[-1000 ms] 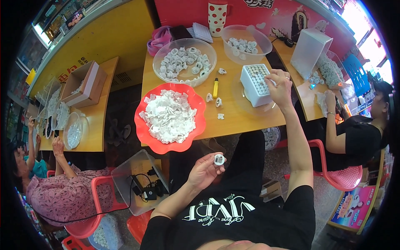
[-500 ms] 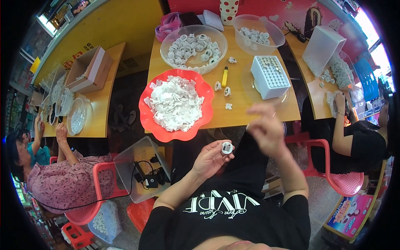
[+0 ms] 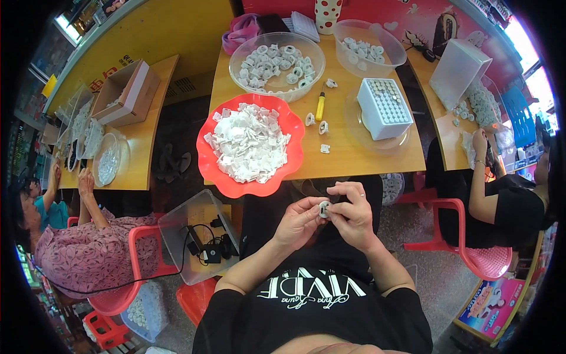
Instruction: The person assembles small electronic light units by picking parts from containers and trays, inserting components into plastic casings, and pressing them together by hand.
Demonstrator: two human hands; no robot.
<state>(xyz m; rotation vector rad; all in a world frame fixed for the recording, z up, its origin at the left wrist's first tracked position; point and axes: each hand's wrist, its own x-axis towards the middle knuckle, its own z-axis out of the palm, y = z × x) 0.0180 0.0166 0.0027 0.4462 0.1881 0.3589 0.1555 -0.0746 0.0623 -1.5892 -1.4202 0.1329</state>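
Light wood-topped table (image 3: 359,164) before you. At your left on the near side: a red scalloped bowl (image 3: 206,150). Behind it: a large clear bowl (image 3: 319,59), with a second clear bowl (image 3: 401,57) to its right. Centre: a yellow-handled screwdriver (image 3: 320,107) and four small white parts (image 3: 323,127), lying apart. Right: a clear round dish (image 3: 352,127) beneath a white block (image 3: 387,130). Far edge: a pink-purple cloth (image 3: 240,32) and a red-spotted cup (image 3: 328,16).
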